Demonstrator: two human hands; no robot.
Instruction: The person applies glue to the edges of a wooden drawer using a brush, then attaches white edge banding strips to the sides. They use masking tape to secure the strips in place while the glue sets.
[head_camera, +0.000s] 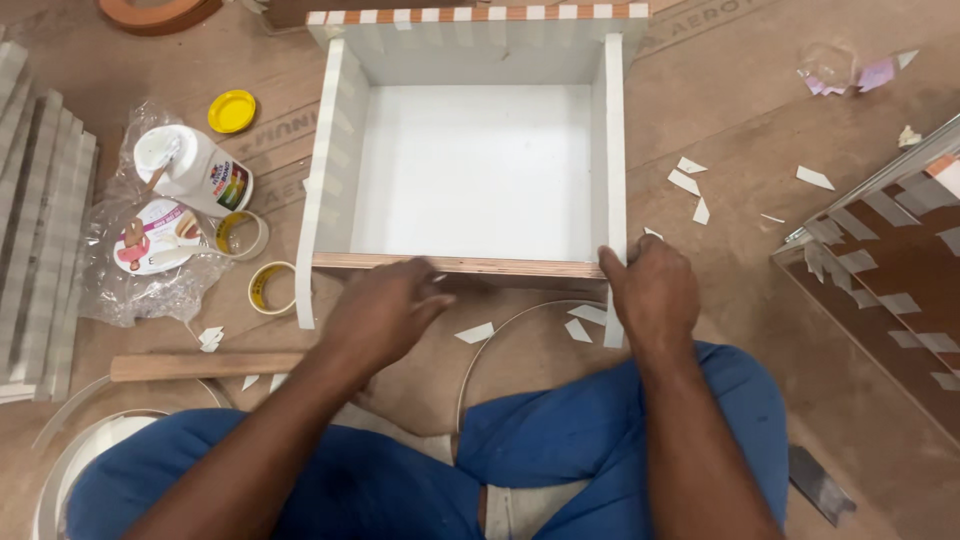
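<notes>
Two bare hands work at the near edge of a white box (470, 170), an open-topped panel carcass lying on the brown floor (720, 120) in front of the seated person's knees. Left hand (385, 310) lies knuckles-up against the exposed plywood front edge (450, 265), fingers curled loosely; whether its grip pinches anything cannot be told. Right hand (650, 290) clasps the near right corner, its grip closed around the side panel's end, apparently to steady the box. A thin white edging strip (520, 318) loops out from under the hands across the floor. To the left sit a glue bottle (195, 170), its yellow cap (232, 111), two tape rolls (255, 262) and a wooden stick (205, 366), all within arm's reach. White offcut scraps (690, 180) litter the floor on the right.
</notes>
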